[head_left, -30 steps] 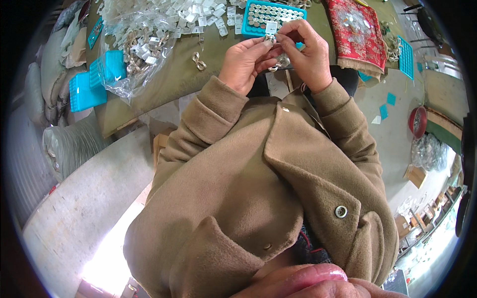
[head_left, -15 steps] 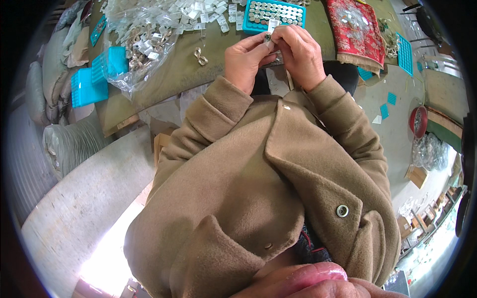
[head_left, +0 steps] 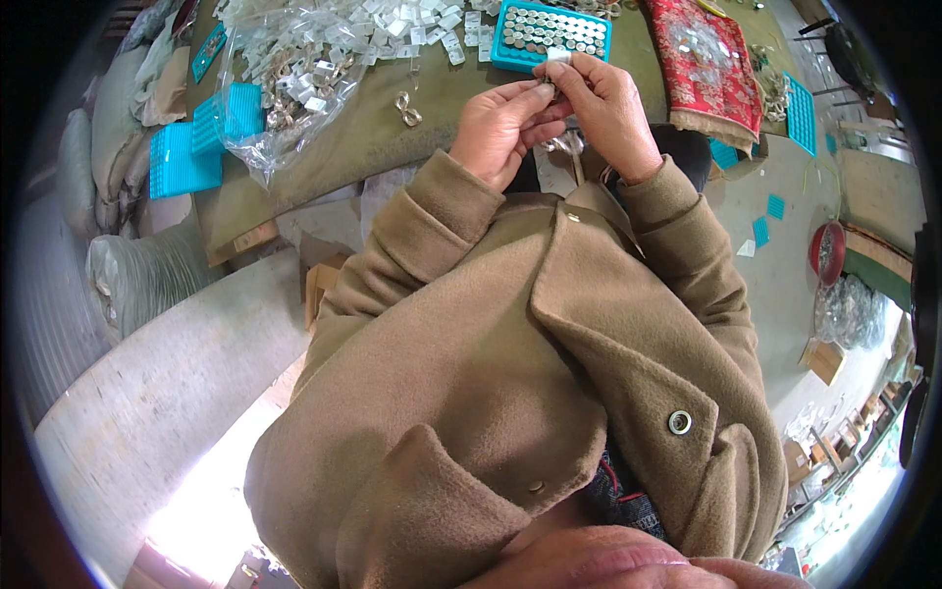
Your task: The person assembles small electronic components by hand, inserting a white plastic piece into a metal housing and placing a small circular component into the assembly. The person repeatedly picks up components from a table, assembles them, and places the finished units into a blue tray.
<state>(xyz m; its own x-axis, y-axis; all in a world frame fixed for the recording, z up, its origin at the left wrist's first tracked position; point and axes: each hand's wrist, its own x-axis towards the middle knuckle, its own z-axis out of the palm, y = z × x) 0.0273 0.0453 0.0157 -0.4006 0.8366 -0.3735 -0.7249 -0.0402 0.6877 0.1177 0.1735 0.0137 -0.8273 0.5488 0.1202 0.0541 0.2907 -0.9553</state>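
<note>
A small white plastic piece (head_left: 558,55) stands out at the fingertips of my right hand (head_left: 610,108), whose thumb and fingers pinch it. My left hand (head_left: 503,126) meets the right one, its thumb and forefinger pressed together on something small that the fingers mostly hide. Below the hands hangs a bundle of shiny thin wire (head_left: 564,144); whether it joins the white piece cannot be seen. Just beyond my fingertips is a blue tray (head_left: 502,49) with rows of round silver discs. A loose coil of wire (head_left: 407,110) lies on the table to the left of my hands.
A clear plastic bag (head_left: 257,147) of wire coils and white pieces lies at the left on the green table (head_left: 324,162), near a heap of white pieces (head_left: 392,29). Stacked blue trays (head_left: 182,162) sit at its left edge. A red patterned cloth (head_left: 699,83) covers the right part.
The view has shifted slightly. My right fingers have turned and opened out a little around the white piece, showing more of it, and the wire bundle below now shows.
</note>
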